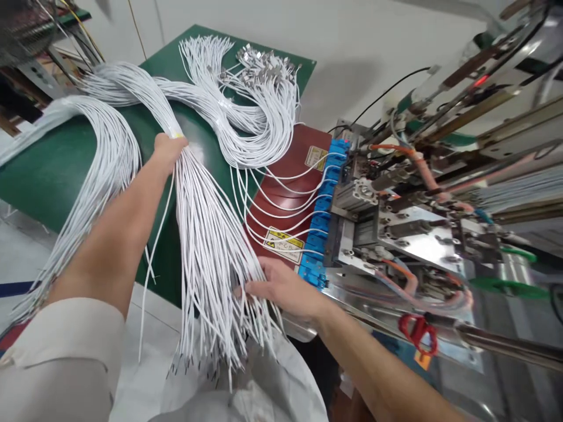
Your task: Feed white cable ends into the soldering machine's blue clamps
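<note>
A thick bundle of white wires [206,234] drapes over the green table [53,170] and hangs off its near edge. My left hand [168,149] is closed around the bundle near its upper part. My right hand [281,287] pinches a few wire ends at the bundle's lower right, close to a row of blue clips [319,228] on the machine. Several single wires run from the table into those blue clips across a dark red plate [299,176].
More white wire bundles [109,117] lie on the left and far side of the table, some with metal connectors [264,61]. A metal machine [417,223] with tubes and a red clamp [416,331] fills the right. White cloth [264,387] lies below.
</note>
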Motion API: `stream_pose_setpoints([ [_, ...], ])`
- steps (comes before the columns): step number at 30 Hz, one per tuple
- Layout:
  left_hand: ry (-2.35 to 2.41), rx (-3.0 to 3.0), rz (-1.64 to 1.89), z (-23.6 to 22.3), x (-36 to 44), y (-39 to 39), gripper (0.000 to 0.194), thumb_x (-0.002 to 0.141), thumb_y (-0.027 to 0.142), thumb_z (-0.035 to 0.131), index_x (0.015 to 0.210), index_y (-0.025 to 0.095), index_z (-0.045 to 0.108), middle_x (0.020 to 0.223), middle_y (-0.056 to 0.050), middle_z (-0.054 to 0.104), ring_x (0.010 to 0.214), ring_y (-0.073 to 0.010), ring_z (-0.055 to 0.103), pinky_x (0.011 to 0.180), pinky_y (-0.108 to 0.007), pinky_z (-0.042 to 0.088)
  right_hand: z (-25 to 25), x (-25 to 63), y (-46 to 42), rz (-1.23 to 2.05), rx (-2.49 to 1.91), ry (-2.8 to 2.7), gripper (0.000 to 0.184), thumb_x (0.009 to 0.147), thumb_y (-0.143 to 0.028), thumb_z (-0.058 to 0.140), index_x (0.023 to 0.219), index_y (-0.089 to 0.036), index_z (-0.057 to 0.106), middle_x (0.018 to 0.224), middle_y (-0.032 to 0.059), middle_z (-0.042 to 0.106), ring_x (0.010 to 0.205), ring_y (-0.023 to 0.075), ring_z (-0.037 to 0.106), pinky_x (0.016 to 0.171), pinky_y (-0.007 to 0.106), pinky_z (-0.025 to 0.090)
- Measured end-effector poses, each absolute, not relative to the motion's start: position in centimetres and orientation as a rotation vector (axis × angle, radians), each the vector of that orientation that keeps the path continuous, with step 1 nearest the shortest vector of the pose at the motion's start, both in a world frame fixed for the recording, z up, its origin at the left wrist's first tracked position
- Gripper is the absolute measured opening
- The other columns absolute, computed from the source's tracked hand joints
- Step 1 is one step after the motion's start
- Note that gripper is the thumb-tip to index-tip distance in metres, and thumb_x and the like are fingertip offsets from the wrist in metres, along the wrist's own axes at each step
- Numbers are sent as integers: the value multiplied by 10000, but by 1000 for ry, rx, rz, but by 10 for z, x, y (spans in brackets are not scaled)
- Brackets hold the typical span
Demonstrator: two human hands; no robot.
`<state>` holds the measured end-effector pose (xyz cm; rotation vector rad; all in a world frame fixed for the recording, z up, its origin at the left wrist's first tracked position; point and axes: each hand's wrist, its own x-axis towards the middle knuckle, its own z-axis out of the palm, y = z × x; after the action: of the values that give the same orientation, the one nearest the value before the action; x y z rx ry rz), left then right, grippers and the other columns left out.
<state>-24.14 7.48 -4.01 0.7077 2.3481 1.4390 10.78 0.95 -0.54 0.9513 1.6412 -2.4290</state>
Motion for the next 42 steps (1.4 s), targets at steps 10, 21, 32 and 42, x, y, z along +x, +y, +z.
stream_pose_setpoints([
  [10, 1869, 2351, 791, -15, -75, -42, 142, 853, 246, 472, 872, 159, 582, 910, -59, 618, 933, -186, 548, 847, -357, 439, -20, 119, 6, -2692, 1135, 1394, 245, 619, -266, 698, 795, -139, 586, 720, 32, 660, 594, 124, 587, 524, 230, 419],
  [21, 1631, 2714, 419, -17, -64, -80, 217, 874, 92, 379, 1003, 121, 551, 986, -87, 618, 946, -184, 552, 827, -334, 471, -20, 124, 2, -2819, 1098, 1074, 311, 614, -299, 751, 822, -126, 599, 741, 50, 663, 581, 121, 631, 477, 183, 466],
  [32, 1684, 2651, 152, -15, -62, -72, 225, 873, 334, 461, 945, 147, 564, 894, -62, 603, 904, -209, 511, 844, -368, 379, -32, 102, -1, -2648, 1271, 1411, 219, 678, -289, 664, 588, -136, 537, 455, -23, 563, 378, 93, 533, 364, 180, 396],
  [42, 1435, 2607, 162, -9, -59, -78, 337, 858, 480, 421, 797, 186, 577, 901, -25, 598, 916, -187, 505, 981, -423, 240, -5, 117, 28, -2880, 1407, 1357, 134, 683, -237, 657, 670, -137, 570, 504, -60, 487, 335, 21, 369, 310, 146, 300],
])
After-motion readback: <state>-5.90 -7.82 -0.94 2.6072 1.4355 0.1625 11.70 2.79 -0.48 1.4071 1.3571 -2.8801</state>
